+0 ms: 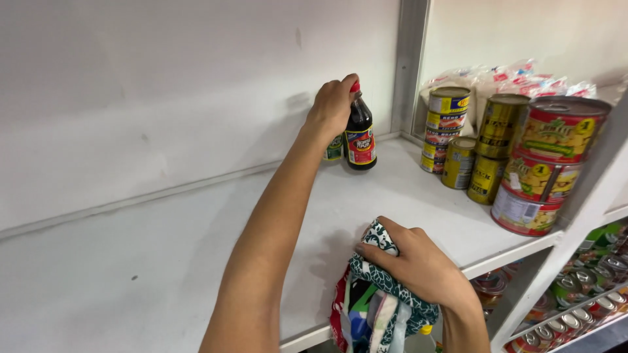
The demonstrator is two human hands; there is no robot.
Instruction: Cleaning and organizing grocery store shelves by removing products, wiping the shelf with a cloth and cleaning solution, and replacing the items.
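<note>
The left hand (332,104) was closed around the neck of a dark sauce bottle (360,134) standing upright at the far side of the white shelf (163,255), so it was already placed but not released. The right hand (418,265) gripped a patterned cloth (376,304) at the near edge. Stacked tins (523,163) stood right.

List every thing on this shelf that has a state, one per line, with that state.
Dark sauce bottle: upright, red cap on, gripped at the neck by the left hand.
Second bottle: upright, mostly hidden behind that hand.
Patterned cloth: bunched, clutched in the right hand at the shelf edge.
Gold tins: sealed, stacked two high.
Red-labelled cans: sealed, stacked three high.
</note>
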